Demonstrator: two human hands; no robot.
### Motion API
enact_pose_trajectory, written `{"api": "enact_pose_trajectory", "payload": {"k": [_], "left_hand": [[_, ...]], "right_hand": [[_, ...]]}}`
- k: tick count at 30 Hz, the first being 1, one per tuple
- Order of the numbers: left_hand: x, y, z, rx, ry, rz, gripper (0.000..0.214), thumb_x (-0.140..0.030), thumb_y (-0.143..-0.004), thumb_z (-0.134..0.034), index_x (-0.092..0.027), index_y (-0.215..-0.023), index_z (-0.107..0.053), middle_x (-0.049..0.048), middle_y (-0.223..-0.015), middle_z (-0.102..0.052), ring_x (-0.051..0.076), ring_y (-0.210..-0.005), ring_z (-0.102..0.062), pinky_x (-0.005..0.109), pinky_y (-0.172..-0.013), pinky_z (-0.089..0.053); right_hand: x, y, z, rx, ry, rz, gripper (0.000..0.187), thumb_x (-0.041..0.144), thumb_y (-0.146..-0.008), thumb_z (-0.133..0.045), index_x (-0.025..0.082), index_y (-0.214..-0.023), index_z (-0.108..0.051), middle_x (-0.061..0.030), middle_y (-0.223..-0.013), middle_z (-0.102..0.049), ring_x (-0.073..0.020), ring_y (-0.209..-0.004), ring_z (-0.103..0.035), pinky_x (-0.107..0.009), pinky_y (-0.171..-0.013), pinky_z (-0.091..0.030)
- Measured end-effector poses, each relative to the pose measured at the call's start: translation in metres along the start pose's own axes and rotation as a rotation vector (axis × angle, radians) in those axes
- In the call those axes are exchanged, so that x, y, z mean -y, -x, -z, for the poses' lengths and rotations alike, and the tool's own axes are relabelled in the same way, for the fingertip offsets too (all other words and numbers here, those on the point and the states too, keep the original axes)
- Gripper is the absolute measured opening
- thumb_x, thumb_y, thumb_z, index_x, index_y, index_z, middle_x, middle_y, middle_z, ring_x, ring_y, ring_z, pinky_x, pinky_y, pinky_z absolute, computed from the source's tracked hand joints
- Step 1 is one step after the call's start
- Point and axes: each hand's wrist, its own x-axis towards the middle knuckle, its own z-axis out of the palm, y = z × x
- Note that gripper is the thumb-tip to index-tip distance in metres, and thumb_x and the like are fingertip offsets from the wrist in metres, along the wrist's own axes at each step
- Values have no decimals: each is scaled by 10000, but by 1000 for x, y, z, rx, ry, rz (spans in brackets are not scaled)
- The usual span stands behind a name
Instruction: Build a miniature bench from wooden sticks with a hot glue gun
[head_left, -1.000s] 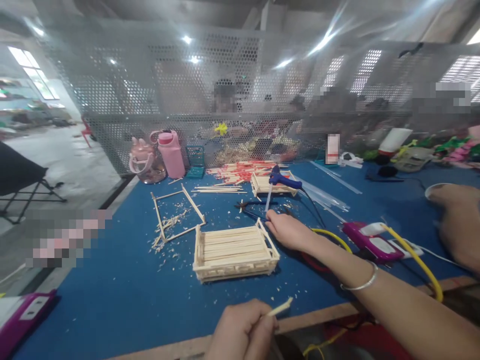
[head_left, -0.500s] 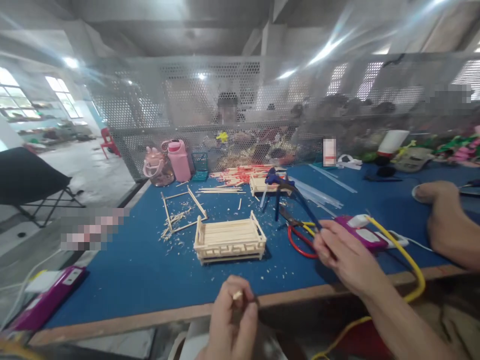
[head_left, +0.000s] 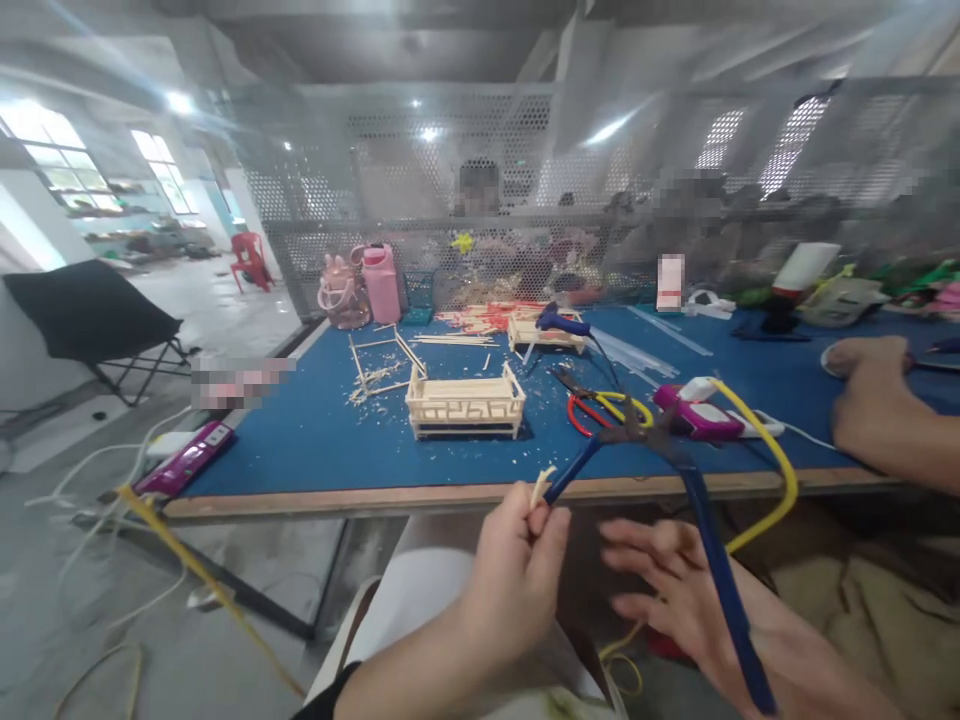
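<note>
My left hand (head_left: 517,550) is closed in a pinch on short pale wooden sticks (head_left: 541,487). One blue handle of the long-handled pliers (head_left: 705,520) ends at those fingers, and its handles are spread wide. Across my right hand (head_left: 675,575) lies the other handle; this hand has its fingers stretched apart, slightly blurred. Beyond them on the blue table stands a small wooden stick-built crate (head_left: 465,405), upright. Red-and-yellow-handled scissors (head_left: 607,410) lie behind the pliers' jaws.
A blue glue gun (head_left: 562,322) rests by a second wooden crate (head_left: 525,335). A stick frame (head_left: 379,365) and shavings lie left. Clear glue sticks (head_left: 630,350), a purple power strip (head_left: 697,415) with a yellow cable, and pink bottles (head_left: 381,283) stand around. Another person's hand (head_left: 870,390) is at right.
My right hand has brought the pliers down toward my left hand, and its fingers have opened. The pliers' handles have spread. My left hand has risen slightly rightward, still pinching the sticks.
</note>
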Motion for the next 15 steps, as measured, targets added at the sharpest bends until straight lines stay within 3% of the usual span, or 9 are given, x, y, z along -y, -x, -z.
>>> {"api": "enact_pose_trajectory", "payload": {"k": [2, 5, 8, 11, 15], "left_hand": [[-2, 5, 1, 64, 8, 16, 217, -376, -915, -411, -207, -779, -417, -30, -687, -410, 111, -631, -361, 233, -635, -373], [-4, 7, 3, 91, 17, 37, 172, -349, -927, -385, -205, -881, -467, -7, -757, -493, 124, -700, -427, 255, -738, -408], [-3, 4, 10, 68, -54, 45, 175, -341, -922, -392, -198, -854, -469, -5, -757, -507, 125, -693, -436, 253, -715, -415], [-4, -2, 24, 57, -109, 23, 269, -378, -936, -341, -188, -814, -487, 16, -784, -540, 137, -724, -475, 255, -694, -420], [-12, -16, 46, -104, -185, -10, 347, -394, -940, -304, -179, -814, -546, 39, -810, -578, 159, -787, -523, 269, -716, -421]], "right_hand": [[-5, -15, -3, 73, -209, 4, 606, 622, -803, -402, 354, -1346, -377, -119, -1390, -467, -286, -1235, -492, -485, -861, -483], [-10, -42, -11, 170, -351, -72, 733, 591, -807, -403, 311, -1454, -200, -147, -1454, -387, -268, -1286, -441, -497, -893, -450], [-9, -66, -23, 194, -329, -90, 792, 536, -766, -471, 302, -1465, -182, -163, -1404, -448, -262, -1232, -497, -468, -867, -467], [2, -82, -30, 123, -255, -99, 737, 498, -770, -458, 316, -1448, -235, -146, -1295, -554, -247, -1156, -563, -447, -895, -463], [23, -83, -18, 87, -66, -54, 722, 364, -762, -501, 373, -1438, -248, -92, -1269, -584, -254, -1150, -574, -469, -937, -440]]}}
